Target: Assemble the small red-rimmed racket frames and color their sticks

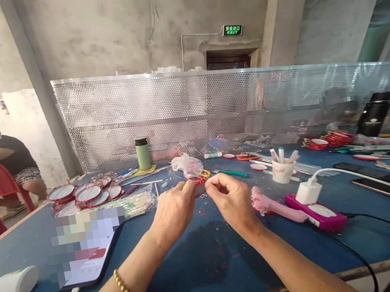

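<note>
Pinching a small red-rimmed disc [200, 190] between left hand [176, 205] and right hand [232, 200] at opposite edges, directly ahead over the blue table [203, 280], about equally near both, with long axis too hidden to tell.

A blue-topped bench [203, 275] with a pale, worn front edge, crowded around a mostly bare near middle. At 9 o'clock lies a large charging phone [108, 242], with a white bottle [10, 287] on its side farther out. Red-rimmed discs [92, 193] are piled at 10 o'clock, beside a clear plastic packet [139, 202]. A crumpled clear bag [185, 164] sits at 12, green-handled pliers [235, 174] at 1. At 2 stands a white cup [281, 172] of markers; well beyond, a black flask [376, 115]. At 3 rest a pink tool [281, 208] and a purple power strip [328, 218].
</note>
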Available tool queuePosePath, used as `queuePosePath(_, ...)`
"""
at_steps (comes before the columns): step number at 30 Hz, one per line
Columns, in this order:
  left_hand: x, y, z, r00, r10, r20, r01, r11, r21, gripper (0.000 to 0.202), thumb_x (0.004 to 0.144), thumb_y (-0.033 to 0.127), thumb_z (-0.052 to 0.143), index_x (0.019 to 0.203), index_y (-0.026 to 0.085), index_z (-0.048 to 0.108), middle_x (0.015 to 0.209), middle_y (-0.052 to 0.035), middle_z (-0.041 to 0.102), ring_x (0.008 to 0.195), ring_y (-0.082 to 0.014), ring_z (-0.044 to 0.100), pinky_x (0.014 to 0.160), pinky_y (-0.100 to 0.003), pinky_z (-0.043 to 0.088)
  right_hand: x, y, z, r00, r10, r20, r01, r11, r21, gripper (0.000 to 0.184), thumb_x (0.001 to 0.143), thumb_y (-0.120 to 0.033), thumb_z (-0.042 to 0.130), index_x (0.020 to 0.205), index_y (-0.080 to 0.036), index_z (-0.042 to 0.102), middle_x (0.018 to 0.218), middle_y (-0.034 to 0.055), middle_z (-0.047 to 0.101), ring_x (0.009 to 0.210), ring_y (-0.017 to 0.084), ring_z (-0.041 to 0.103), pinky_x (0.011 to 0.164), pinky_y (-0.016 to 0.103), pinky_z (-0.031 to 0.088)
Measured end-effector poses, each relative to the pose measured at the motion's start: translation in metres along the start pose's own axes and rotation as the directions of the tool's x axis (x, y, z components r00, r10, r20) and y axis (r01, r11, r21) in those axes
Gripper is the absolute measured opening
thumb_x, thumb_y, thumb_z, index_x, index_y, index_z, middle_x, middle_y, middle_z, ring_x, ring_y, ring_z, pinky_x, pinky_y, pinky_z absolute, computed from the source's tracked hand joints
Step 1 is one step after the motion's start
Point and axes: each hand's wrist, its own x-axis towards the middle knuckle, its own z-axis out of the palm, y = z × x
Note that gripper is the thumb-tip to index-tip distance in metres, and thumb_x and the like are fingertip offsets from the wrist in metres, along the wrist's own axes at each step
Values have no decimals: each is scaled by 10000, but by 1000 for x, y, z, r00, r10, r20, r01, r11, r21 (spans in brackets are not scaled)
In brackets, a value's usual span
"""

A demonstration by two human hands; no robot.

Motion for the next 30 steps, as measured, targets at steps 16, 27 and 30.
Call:
queuePosePath(16,2,-4,2,995,-62,-81,39,964,-265,218,963,204,381,783,184,502,666,-5,580,538,-121,500,516,-235,274,3,3,-2,999,20,41,-18,998,-62,310,846,-373,592,615,-166,588,513,-42,472,482,89,395,466,220,311)
queuePosePath(27,9,-18,6,942,-78,327,328,427,-842,210,905,316,475,748,180,512,549,22,571,451,-109,547,443,-208,437,21,14,-23,991,135,-2,-132,976,172,282,833,-439,643,827,-161,692,651,5,626,492,94,485,446,213,367)
queuePosePath(30,11,-19,2,957,-51,286,280,422,-862,210,919,286,465,779,159,557,578,2,607,475,-114,574,480,-223,478,20,12,-21,983,146,116,-166,968,190,269,823,-424,663,878,-167,716,726,35,691,523,112,553,450,217,418)
